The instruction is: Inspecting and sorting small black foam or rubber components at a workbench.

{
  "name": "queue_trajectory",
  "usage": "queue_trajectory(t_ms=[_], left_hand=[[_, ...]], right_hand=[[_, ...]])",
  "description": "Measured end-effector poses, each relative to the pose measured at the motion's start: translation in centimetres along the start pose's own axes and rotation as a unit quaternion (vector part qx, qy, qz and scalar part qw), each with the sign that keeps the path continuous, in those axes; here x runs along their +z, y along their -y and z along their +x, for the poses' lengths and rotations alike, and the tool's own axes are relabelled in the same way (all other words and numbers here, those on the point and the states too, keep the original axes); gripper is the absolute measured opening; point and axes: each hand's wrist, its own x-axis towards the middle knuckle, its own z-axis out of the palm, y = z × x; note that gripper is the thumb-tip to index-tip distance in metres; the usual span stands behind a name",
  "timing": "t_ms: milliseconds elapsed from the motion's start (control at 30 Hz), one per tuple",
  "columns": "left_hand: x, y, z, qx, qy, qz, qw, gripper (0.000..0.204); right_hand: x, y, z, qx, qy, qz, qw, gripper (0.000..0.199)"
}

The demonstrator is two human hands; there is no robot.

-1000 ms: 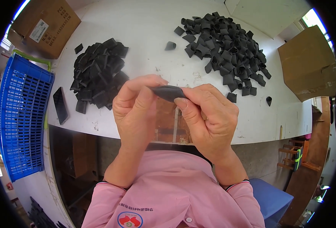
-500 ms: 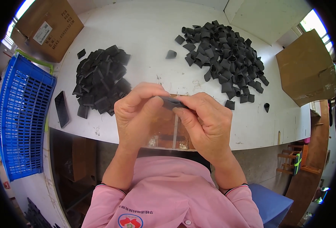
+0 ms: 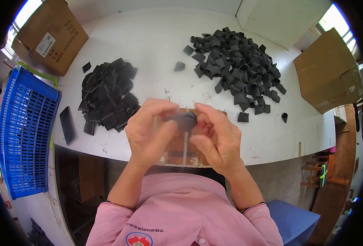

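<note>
Your left hand (image 3: 150, 133) and right hand (image 3: 216, 139) meet over the near edge of the white table (image 3: 156, 45). The fingers of both hands are clamped on one small black rubber sleeve (image 3: 183, 120), which sits between your left thumb and right fingertips. Directly beneath the fingers lies a brown board (image 3: 177, 147). Beyond your left fingers sits a pile of flat black pieces (image 3: 107, 98); beyond your right fingers, a larger heap of black sleeves (image 3: 239, 61).

single head-worn fisheye view, looking steeply down and forward at the white table (image 3: 156, 45) from close above its near edge.
</note>
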Motion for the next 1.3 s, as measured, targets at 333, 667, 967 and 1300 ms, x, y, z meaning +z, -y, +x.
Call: queue_trajectory(t_ms=[333, 667, 967, 1300], left_hand=[[-0.5, 0.3, 0.1, -0.014, 0.0, -0.048, 0.999, 0.023], [-0.2, 0.1, 0.6, 0.077, 0.028, 0.086, 0.993, 0.019], [-0.5, 0.2, 0.8, 0.083, 0.026, 0.082, 0.993, 0.016], [-3.2, 6.0, -4.0, -0.013, -0.104, 0.312, 0.944, 0.02]], right_hand=[[0.7, 0.8, 2.1, -0.156, 0.061, -0.156, 0.974, 0.016], [2.4, -1.7, 1.0, -0.195, -0.048, -0.163, 0.966, 0.016], [2.3, -1.2, 1.1, -0.141, -0.009, -0.097, 0.985, 0.011], [-2.5, -0.2, 4.9, 0.107, -0.029, 0.128, 0.986, 0.017]])
